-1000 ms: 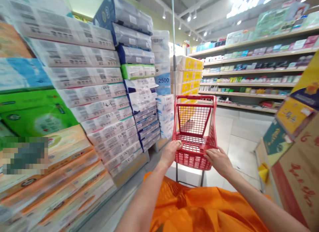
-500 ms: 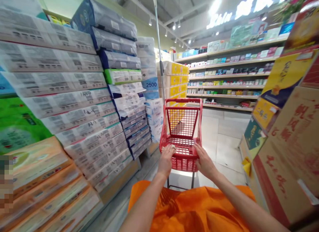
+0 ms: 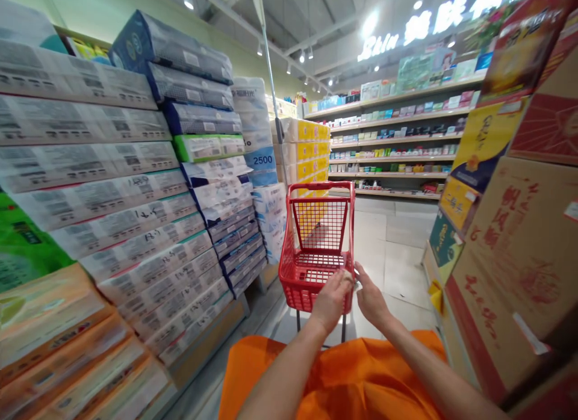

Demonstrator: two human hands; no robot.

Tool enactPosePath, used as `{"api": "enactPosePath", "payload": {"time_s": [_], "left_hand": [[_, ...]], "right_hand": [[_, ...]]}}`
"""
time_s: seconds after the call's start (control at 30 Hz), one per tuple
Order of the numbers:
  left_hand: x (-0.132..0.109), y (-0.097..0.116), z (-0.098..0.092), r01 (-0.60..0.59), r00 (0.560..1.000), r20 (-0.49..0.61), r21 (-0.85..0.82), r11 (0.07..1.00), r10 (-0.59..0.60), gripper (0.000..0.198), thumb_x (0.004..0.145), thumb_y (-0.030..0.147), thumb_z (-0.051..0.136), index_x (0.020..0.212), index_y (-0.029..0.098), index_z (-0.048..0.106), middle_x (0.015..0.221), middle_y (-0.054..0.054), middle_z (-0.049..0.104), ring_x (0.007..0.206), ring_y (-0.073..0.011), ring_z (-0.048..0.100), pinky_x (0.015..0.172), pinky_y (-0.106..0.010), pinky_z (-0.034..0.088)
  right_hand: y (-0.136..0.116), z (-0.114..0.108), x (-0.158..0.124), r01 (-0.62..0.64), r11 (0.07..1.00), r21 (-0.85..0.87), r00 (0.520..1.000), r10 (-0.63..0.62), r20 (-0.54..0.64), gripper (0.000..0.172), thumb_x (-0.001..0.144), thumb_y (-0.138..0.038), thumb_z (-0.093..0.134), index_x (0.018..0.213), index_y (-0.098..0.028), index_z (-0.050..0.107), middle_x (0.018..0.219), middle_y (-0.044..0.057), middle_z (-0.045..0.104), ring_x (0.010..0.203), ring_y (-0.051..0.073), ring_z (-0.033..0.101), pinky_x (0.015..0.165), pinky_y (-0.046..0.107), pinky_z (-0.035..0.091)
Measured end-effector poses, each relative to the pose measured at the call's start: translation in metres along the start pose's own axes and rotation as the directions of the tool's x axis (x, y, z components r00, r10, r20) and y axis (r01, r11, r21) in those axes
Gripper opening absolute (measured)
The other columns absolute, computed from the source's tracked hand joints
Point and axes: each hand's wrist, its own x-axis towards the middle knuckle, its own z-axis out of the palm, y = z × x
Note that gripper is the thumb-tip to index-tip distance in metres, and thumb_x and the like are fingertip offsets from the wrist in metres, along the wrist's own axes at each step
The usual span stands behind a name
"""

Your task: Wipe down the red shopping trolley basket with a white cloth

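Note:
A small red plastic shopping cart (image 3: 318, 281) with a mesh back panel and dark legs stands in front of me. My left hand (image 3: 333, 296) is over its near right corner, fingers curled and closed. Something small and pale shows at those fingers, too small to name. Just to the right, outside the basket's side, my right hand (image 3: 371, 298) has its index finger stretched up and its fingers apart. The two hands almost meet, and a pale speck shows between them. The cart's basket has a grid floor. Orange cloth (image 3: 379, 378) lies below my forearms.
Tall stacks of wrapped paper packs (image 3: 149, 221) line the left, with orange packs (image 3: 58, 330) nearest. A metal pole (image 3: 271, 77) rises behind the cart. Cardboard cartons (image 3: 528, 239) stand along the right. Shelves (image 3: 392, 137) of small boxes span the back; pale floor tiles (image 3: 388, 251) lie between.
My left hand has moved right across the cart's near edge, close to my right hand. The view has turned slightly, so the cart and shelves sit further left.

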Motion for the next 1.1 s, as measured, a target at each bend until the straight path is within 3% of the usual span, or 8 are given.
{"api": "enactPosePath", "payload": {"time_s": [0.1, 0.3, 0.5, 0.57, 0.7, 0.77, 0.97, 1.1], "left_hand": [[0.006, 0.006, 0.007, -0.106, 0.994, 0.037, -0.008, 0.994, 0.106, 0.034, 0.088, 0.019, 0.036, 0.121, 0.020, 0.046, 0.131, -0.005, 0.044, 0.124, -0.0146, 0.034, 0.104, -0.032, 0.033], [-0.029, -0.057, -0.018, 0.048, 0.982, -0.184, 0.090, 0.995, -0.031, 0.031, 0.088, 0.019, 0.035, 0.114, 0.017, 0.052, 0.123, -0.010, 0.051, 0.118, -0.0186, 0.043, 0.097, -0.038, 0.041], [-0.014, -0.015, 0.007, -0.174, 0.969, -0.161, 0.100, 0.980, 0.188, 0.030, 0.087, 0.017, 0.038, 0.114, 0.017, 0.052, 0.127, -0.009, 0.047, 0.123, -0.0193, 0.037, 0.097, -0.036, 0.041], [-0.014, -0.019, 0.005, -0.201, 0.966, -0.145, 0.110, 0.973, 0.216, 0.031, 0.087, 0.017, 0.038, 0.115, 0.017, 0.051, 0.128, -0.009, 0.047, 0.124, -0.0192, 0.035, 0.099, -0.036, 0.040], [-0.036, -0.073, -0.021, 0.025, 0.985, -0.173, 0.124, 0.992, -0.003, 0.034, 0.087, 0.013, 0.034, 0.117, 0.019, 0.050, 0.128, -0.009, 0.047, 0.122, -0.0188, 0.037, 0.099, -0.038, 0.039], [-0.041, -0.084, -0.025, 0.128, 0.976, -0.192, 0.109, 0.986, -0.105, 0.035, 0.087, 0.013, 0.034, 0.117, 0.019, 0.050, 0.127, -0.009, 0.048, 0.122, -0.0190, 0.038, 0.099, -0.039, 0.039], [-0.016, -0.025, 0.004, -0.167, 0.977, -0.121, 0.059, 0.984, 0.173, 0.033, 0.087, 0.014, 0.037, 0.117, 0.017, 0.050, 0.131, -0.009, 0.043, 0.126, -0.0195, 0.030, 0.101, -0.038, 0.037], [-0.028, -0.057, -0.011, -0.102, 0.986, -0.129, 0.067, 0.993, 0.110, 0.034, 0.087, 0.013, 0.035, 0.118, 0.018, 0.049, 0.129, -0.009, 0.046, 0.124, -0.0184, 0.035, 0.100, -0.038, 0.038]], "right_hand": [[0.005, -0.007, 0.001, 0.046, 0.987, -0.155, 0.999, -0.042, 0.034, 0.071, 0.065, 0.001, 0.029, 0.132, -0.022, 0.032, 0.119, 0.006, 0.055, 0.103, 0.018, 0.054, 0.085, 0.035, 0.047], [-0.010, -0.022, 0.011, 0.064, 0.934, -0.351, 0.972, 0.022, 0.235, 0.056, 0.071, 0.001, 0.029, 0.121, -0.017, 0.048, 0.131, 0.009, 0.043, 0.109, 0.021, 0.050, 0.087, 0.040, 0.041], [-0.025, -0.006, 0.006, 0.059, 0.924, -0.378, 0.977, 0.024, 0.213, 0.044, 0.078, -0.006, 0.034, 0.118, -0.012, 0.052, 0.128, 0.011, 0.046, 0.122, 0.022, 0.036, 0.097, 0.040, 0.032], [-0.022, -0.005, 0.004, 0.057, 0.911, -0.409, 0.974, 0.040, 0.224, 0.045, 0.079, -0.006, 0.033, 0.119, -0.013, 0.051, 0.130, 0.010, 0.045, 0.123, 0.022, 0.034, 0.098, 0.042, 0.031], [-0.018, -0.005, 0.002, 0.047, 0.898, -0.438, 0.962, 0.077, 0.261, 0.049, 0.078, -0.004, 0.032, 0.124, -0.012, 0.046, 0.133, 0.009, 0.041, 0.125, 0.022, 0.031, 0.099, 0.043, 0.028], [-0.019, -0.002, 0.001, 0.027, 0.894, -0.447, 0.963, 0.097, 0.251, 0.050, 0.077, -0.004, 0.033, 0.125, -0.011, 0.045, 0.133, 0.010, 0.040, 0.125, 0.022, 0.030, 0.100, 0.042, 0.028], [-0.024, 0.002, -0.003, 0.036, 0.856, -0.516, 0.962, 0.111, 0.250, 0.053, 0.077, -0.007, 0.032, 0.130, -0.009, 0.037, 0.138, 0.010, 0.031, 0.128, 0.022, 0.024, 0.101, 0.044, 0.025], [-0.025, -0.002, -0.004, 0.031, 0.849, -0.528, 0.955, 0.132, 0.267, 0.055, 0.077, -0.009, 0.032, 0.132, -0.010, 0.033, 0.139, 0.008, 0.029, 0.129, 0.022, 0.022, 0.102, 0.045, 0.022]]}}
